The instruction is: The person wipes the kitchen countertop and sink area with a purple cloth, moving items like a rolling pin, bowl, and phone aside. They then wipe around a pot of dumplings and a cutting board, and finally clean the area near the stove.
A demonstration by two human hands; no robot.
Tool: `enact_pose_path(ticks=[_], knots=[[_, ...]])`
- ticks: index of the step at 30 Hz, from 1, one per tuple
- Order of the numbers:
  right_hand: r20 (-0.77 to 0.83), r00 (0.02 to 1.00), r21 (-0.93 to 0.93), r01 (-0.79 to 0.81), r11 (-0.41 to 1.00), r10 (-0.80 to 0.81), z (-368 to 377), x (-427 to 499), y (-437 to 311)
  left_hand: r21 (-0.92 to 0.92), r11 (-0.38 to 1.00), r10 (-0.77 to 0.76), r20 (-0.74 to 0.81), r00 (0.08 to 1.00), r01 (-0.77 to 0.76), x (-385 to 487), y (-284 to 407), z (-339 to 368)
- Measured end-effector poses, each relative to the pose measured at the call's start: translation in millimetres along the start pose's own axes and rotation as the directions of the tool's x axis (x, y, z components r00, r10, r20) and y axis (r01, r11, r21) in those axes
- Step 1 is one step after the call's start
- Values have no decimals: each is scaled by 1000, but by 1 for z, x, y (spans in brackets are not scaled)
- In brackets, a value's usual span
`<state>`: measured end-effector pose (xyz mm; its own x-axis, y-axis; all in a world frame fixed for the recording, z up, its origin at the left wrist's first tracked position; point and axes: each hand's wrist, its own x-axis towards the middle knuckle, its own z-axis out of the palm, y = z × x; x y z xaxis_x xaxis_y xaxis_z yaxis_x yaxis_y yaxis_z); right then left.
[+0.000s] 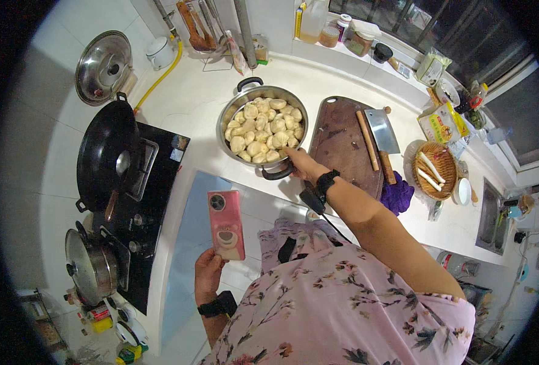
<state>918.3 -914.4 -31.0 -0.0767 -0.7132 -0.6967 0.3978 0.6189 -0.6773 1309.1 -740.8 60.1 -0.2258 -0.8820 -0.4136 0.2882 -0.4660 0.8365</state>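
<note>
A smartphone (231,214) in a pink case with a bear's face is held upright in my left hand (208,269), low in front of the counter. Its back, with the round camera block, faces up towards me. My right hand (300,163) is at the near rim of a stainless steel pot (221,132), beside its black handle (277,174). My fingertips reach over the rim to the dumplings; whether they grip the rim or a dumpling, I cannot tell. Several pale, round, uncooked-looking dumplings (261,122) fill the pot.
Right of the pot lie a wooden cutting board (335,132), a rolling pin (367,140), a cleaver (382,132), a purple cloth (399,194) and a wicker basket (451,171) with scallion stalks. Leftwards, a black wok (100,159) and a lidded pan (94,269) stand on the gas stove (155,169).
</note>
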Motion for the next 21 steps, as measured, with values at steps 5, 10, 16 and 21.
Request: enact_pose_path(ticks=[5, 10, 16, 21], knots=[[-59, 996, 66, -60, 996, 63, 13, 17, -8, -31, 999, 16, -2, 1000, -17, -18, 6, -7], [62, 996, 225, -70, 972, 58, -24, -36, -18, 22, 1000, 20, 18, 1000, -20, -10, 18, -3], [1, 999, -7, 40, 999, -40, -131, -127, 2, 62, 998, -8, 100, 995, 2, 27, 22, 17], [-102, 994, -121, 26, 992, -39, -189, -162, 13, 98, 994, -57, 133, 989, 44, 49, 25, 51]])
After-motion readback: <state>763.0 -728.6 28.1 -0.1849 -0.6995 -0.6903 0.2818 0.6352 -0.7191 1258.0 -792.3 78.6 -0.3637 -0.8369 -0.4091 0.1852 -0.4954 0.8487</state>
